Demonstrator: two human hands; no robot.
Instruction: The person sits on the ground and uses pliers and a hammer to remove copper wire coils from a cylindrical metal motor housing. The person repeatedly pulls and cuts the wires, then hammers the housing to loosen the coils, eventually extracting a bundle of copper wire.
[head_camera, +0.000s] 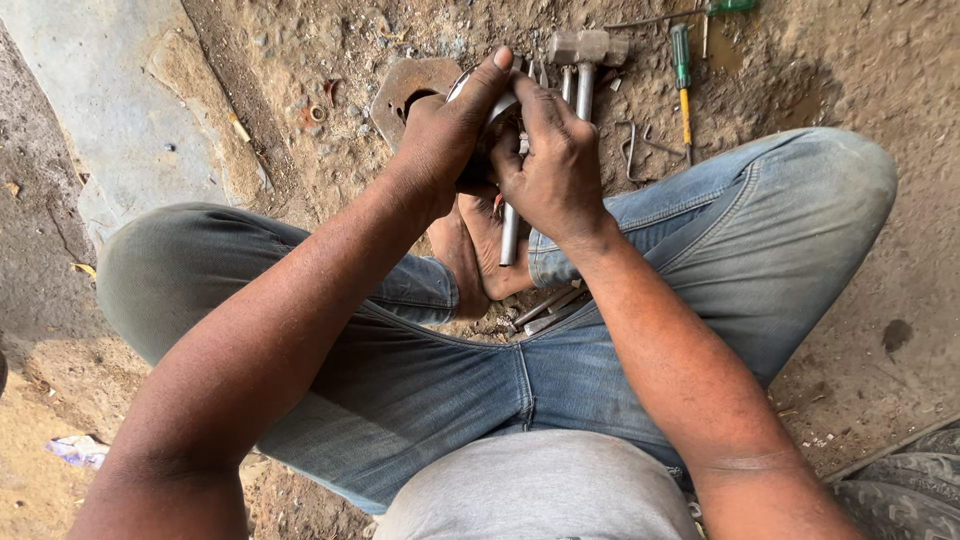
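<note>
Sitting cross-legged on the dirt ground (860, 80), the person holds a round metal part (497, 108) up in front of the body, between both hands. The left hand (442, 135) is closed round its near side, thumb laid over the rim; the right hand (553, 165) pinches its other side, fingers curled on top. Most of the part is hidden, so its exact form cannot be told. It looks rigid steel, probably heavy and possibly greasy; the rim appears the safest hold. Just beyond the right hand lie a hammer (588, 52) and a screwdriver (683, 75). Beyond the left hand lies a rusty plate (405, 88). A steel rod (510, 235) rests below the hands, across a bare foot (487, 255).
</note>
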